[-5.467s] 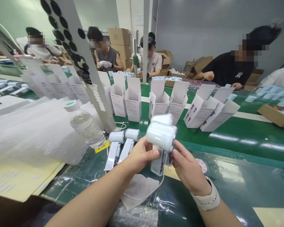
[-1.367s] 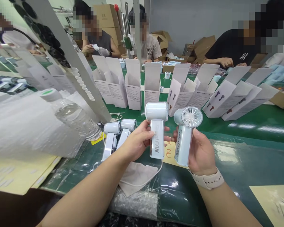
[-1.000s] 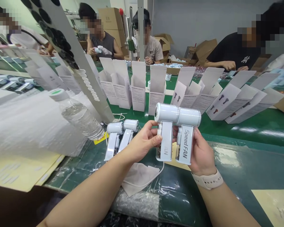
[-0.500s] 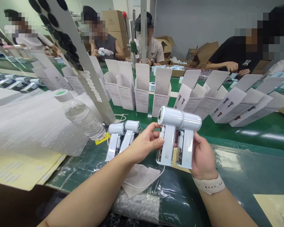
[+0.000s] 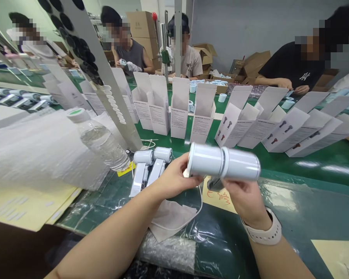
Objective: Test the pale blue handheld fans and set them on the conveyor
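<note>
White cartons are standing open along the green worktop; a plastic water bottle is lying against white foam wrap; a co-worker is sitting beyond.

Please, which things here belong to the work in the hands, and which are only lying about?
Work: left hand, right hand, two white handheld fans they hold, two fans on the bench, open white boxes.
Lying about: water bottle, face mask, bubble wrap.
</note>
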Available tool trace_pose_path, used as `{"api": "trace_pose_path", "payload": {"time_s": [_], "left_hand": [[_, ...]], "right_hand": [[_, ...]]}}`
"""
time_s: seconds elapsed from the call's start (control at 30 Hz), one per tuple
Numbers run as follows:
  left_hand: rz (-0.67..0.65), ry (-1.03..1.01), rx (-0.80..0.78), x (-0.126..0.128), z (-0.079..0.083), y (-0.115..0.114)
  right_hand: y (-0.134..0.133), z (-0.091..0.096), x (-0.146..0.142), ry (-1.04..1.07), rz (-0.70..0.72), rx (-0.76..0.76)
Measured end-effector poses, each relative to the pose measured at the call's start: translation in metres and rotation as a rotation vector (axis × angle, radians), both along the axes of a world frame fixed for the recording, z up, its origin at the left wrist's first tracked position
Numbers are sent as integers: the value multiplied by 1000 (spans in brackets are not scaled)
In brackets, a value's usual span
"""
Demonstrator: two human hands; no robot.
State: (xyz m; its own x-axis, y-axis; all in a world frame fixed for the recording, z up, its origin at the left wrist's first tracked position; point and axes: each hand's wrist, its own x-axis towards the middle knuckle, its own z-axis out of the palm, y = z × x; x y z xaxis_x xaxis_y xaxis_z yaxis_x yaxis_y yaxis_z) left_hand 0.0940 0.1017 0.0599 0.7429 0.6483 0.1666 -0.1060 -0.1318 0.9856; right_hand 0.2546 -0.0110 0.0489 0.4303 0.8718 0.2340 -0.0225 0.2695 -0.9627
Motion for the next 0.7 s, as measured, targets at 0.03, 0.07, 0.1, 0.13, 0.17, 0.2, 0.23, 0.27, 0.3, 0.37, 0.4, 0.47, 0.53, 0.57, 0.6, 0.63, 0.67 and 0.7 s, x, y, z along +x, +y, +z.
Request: {"api": "trace_pose_path", "payload": {"time_s": [0.03,0.07,0.1,0.13,0.17,0.2,0.23,0.27,0.3,0.37,0.4,0.47,0.53,0.57,0.6,0.63,0.67,0.7], "left_hand": [[2,58,116,0,2,0],[-1,108,229,-1,4,1],[-2,142,332,-1,6,1],[4,154,424,-1,7,1],[16,154,498,0,7,1],[34,146,555,0,7,1],[46,138,602,0,7,1],[57,130,640,0,7,1],[68,121,668,0,7,1],[81,96,707,0,7,2],[79,75,722,0,8,2],[58,44,736,1,9,2],[22,57,717,2,9,1],[4,89,685,2,10,1],[-9,131,633,2,10,-1],[-7,165,561,0,12,-2],[0,181,471,-4,13,-3],[-5,168,369,-9,16,-5]], "right_hand": [[-2,1,2,-110,32,20],[-3,2,5,-212,64,47],[-4,3,7,-301,87,77],[-4,5,9,-370,100,107],[-5,6,11,-416,102,132],[-4,7,12,-441,103,149],[-4,8,13,-446,110,167],[-4,8,13,-436,122,184],[-3,8,12,-422,134,195],[-4,6,12,-396,153,198],[-4,5,12,-387,156,191],[-3,1,12,-382,145,174],[-1,-3,12,-402,114,141],[1,-6,12,-415,99,108],[2,-9,12,-427,90,65],[3,-11,11,-442,79,23],[2,-12,10,-473,55,-10],[-1,-12,10,-530,7,-23]]}}
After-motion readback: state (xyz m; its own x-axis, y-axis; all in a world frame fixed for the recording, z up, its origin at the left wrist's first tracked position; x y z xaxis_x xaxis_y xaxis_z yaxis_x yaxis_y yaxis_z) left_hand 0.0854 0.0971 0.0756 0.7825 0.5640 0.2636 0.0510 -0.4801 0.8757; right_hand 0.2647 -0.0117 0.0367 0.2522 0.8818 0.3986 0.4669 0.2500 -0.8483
